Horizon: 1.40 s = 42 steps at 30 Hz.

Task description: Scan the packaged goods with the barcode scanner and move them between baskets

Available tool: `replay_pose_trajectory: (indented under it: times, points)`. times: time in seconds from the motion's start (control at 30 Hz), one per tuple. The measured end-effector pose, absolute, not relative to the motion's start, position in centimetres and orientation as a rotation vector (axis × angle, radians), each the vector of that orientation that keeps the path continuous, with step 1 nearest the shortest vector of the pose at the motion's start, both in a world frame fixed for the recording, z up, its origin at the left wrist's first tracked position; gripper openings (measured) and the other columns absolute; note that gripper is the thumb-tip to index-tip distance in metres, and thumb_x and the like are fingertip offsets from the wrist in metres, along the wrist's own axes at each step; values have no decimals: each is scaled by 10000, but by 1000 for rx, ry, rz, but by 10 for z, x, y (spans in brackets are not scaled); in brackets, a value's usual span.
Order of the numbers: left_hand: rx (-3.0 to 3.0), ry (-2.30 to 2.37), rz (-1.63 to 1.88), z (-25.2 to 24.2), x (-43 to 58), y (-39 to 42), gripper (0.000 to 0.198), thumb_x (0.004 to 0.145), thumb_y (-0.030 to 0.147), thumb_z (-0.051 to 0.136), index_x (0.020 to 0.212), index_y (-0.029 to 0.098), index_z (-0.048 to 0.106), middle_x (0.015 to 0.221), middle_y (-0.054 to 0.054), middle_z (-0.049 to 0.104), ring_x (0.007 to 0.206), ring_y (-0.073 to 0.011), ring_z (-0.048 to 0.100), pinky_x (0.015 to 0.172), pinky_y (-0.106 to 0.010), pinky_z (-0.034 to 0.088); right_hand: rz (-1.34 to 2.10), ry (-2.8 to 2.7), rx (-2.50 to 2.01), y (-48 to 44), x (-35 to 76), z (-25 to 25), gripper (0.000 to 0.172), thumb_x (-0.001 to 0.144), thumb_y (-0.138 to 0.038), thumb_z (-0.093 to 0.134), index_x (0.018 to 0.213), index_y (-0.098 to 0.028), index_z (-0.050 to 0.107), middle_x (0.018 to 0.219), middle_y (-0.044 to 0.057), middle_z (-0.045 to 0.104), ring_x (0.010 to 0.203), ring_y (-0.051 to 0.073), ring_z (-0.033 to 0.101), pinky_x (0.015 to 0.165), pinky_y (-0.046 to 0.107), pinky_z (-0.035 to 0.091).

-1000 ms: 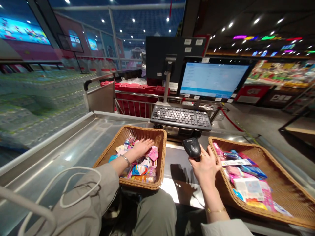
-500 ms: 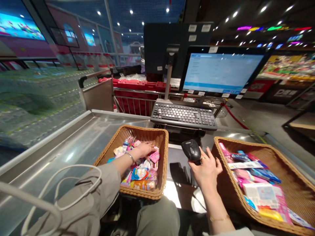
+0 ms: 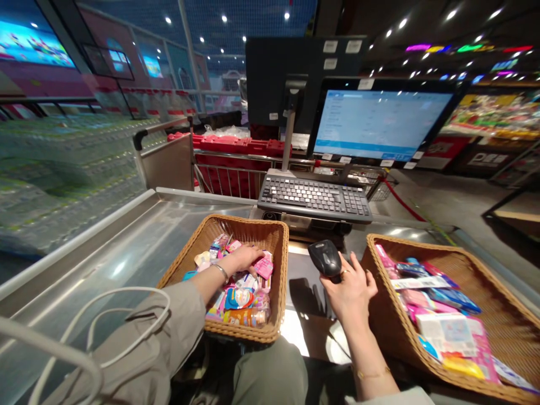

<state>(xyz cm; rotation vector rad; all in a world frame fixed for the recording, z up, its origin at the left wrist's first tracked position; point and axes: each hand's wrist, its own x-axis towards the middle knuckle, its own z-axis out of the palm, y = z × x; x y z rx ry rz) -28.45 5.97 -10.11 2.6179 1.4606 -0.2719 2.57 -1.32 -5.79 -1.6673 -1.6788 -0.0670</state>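
Right hand (image 3: 352, 289) wraps the black scanner (image 3: 324, 257), just off the left edge of the right basket (image 3: 493, 298); left hand (image 3: 243, 259) among packets (image 3: 265, 268) toward the left basket (image 3: 278, 239)'s right edge, grip impossible to make out.

Scanner (image 3: 324, 259) in right hand (image 3: 352, 292): smooth black plastic, slight sheen. Basket (image 3: 280, 281) around left hand (image 3: 245, 259): rough brown weave, wicker-like. Packets (image 3: 238, 298) beside left hand: glossy plastic film. Counter (image 3: 130, 244) left of left hand: smooth bare metal, shiny streaks. Keyboard (image 3: 313, 198) ahead of both hands: dark matt plastic. Cable (image 3: 46, 344) left of left hand: smooth, plastic-looking. Sleeve (image 3: 172, 340) behind left hand: matt cloth.
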Motion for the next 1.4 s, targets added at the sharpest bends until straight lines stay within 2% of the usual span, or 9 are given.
replay_pose_trajectory:
  times: [0.1, 0.3, 0.5, 0.9, 1.17, 1.4]
  points:
    - [2659, 1476, -376, -97, -284, 57, 608, 714, 589, 761, 1150, 182, 641, 1121, -113, 681, 1050, -289, 648, 976, -368, 427, -51, -1676, -1670, -12, 26, -59, 262, 737, -348, 515, 912, -253, 685, 1214, 51, 696, 1331, 277, 451, 1091, 544, 186]
    - [2735, 1538, -293, -71, -282, 50, 666, 736, 597, 736, 1238, 180, 597, 1118, -121, 650, 1014, -285, 652, 1074, -472, 356, -29, -1688, -1667, -12, 25, -59, 250, 737, -350, 514, 887, -255, 690, 1221, 52, 694, 1339, 278, 444, 1090, 543, 179]
    - [2852, 1697, -34, -46, -277, 38, 607, 753, 425, 777, 1275, 182, 583, 1106, -102, 647, 1076, -272, 620, 1173, -510, 226, -42, -1685, -1611, -13, 25, -61, 237, 749, -354, 527, 889, -256, 691, 1220, 42, 697, 1340, 281, 447, 1089, 536, 175]
    - [2880, 1990, 354, -6, -272, 12, 635, 798, 397, 754, 1338, 135, 545, 1145, -150, 655, 1095, -289, 600, 1152, -572, 309, -48, -1656, -1590, -19, 30, -59, 225, 730, -335, 545, 889, -250, 680, 1221, 46, 695, 1333, 285, 455, 1091, 543, 176]
    - [2879, 2121, 743, 3, -254, 7, 666, 749, 364, 804, 1332, 140, 573, 1164, -157, 656, 1107, -296, 607, 1175, -567, 284, -106, -1647, -1515, -20, 34, -59, 239, 733, -314, 540, 916, -245, 678, 1216, 49, 698, 1330, 282, 460, 1093, 549, 177]
    - [2919, 2122, 867, 8, -226, 10, 583, 813, 375, 745, 1342, 197, 576, 1200, -128, 665, 1157, -299, 594, 1184, -574, 244, -173, -1662, -1449, -21, 36, -58, 233, 756, -313, 552, 938, -245, 681, 1208, 48, 703, 1319, 307, 472, 1068, 569, 187]
